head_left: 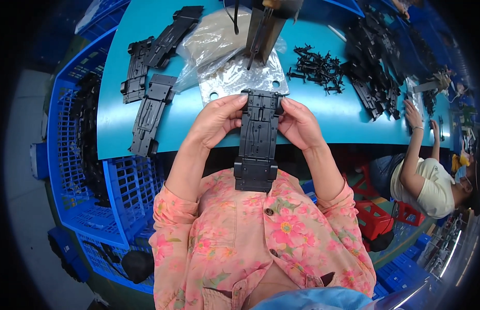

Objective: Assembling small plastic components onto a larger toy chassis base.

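Note:
Between my two hands is a long black plastic chassis plate point(258, 137), its far end at the table's near edge and its near end close to my shirt. My left hand point(217, 118) grips the far left corner, thumb on top. On the far right corner, my right hand point(300, 122) pinches the same plate, its fingers partly hidden underneath. Just beyond the plate, a metal base plate point(234, 77) lies under an upright machine head with a thin tool tip point(250, 64). Clear plastic bags point(214, 39) lie partly over that base.
Similar black chassis plates point(150, 116) lie on the turquoise table point(116, 119) at left. Small black parts point(317, 68) form a pile at right, beside a heap of chassis plates point(371, 67). A blue crate point(64, 170) stands at left. Another person point(426, 181) works at far right.

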